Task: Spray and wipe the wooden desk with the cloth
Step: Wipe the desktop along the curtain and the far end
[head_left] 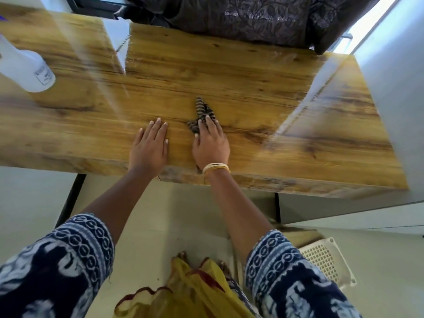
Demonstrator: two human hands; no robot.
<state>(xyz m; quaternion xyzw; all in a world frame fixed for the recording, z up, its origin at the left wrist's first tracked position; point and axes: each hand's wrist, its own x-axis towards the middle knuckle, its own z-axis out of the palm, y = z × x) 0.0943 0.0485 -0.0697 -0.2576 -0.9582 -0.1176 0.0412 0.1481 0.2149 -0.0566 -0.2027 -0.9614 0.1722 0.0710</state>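
Observation:
The wooden desk (252,83) fills the upper half of the view, its glossy top showing bright reflections. A small dark striped cloth (202,110) lies near the desk's front middle. My right hand (211,143) presses on the cloth's near end with straight fingers; most of the cloth sticks out beyond the fingertips. My left hand (150,145) rests flat on the bare wood just left of it, fingers together, holding nothing. A white spray bottle (25,67) stands on the desk at the far left, well away from both hands.
A dark patterned curtain (263,19) hangs over the desk's far edge. A grey wall (399,99) borders the desk's right side. Below the desk are a black desk leg (71,198) and a cream perforated plastic piece (325,260) on the floor.

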